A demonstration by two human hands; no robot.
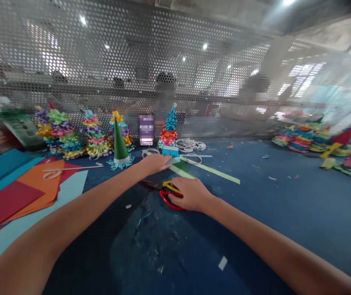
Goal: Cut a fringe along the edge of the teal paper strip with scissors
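My right hand (pixel 190 193) is closed around the red and yellow handles of a pair of scissors (pixel 172 200). Their dark blades point left, low over the table. Farther forward, my left hand (pixel 154 164) has its thumb and fingers at a small pale blue paper strip (pixel 174 159), apparently pinching its end. Just beyond its fingertips is a bright blue fringed paper piece (pixel 170 150). Light green paper strips (pixel 221 173) lie beyond my right hand. To the left of my left hand stands a green paper cone (pixel 120 143) with a light blue fringe round its base.
Several colourful fringed paper cones (pixel 94 137) line the perforated metal screen (pixel 101 61). A phone (pixel 146 130) stands against it. Coloured paper sheets (pixel 37 184) cover the left side. A green bottle (pixel 21 127) leans behind them. More cones (pixel 304 137) stand at right.
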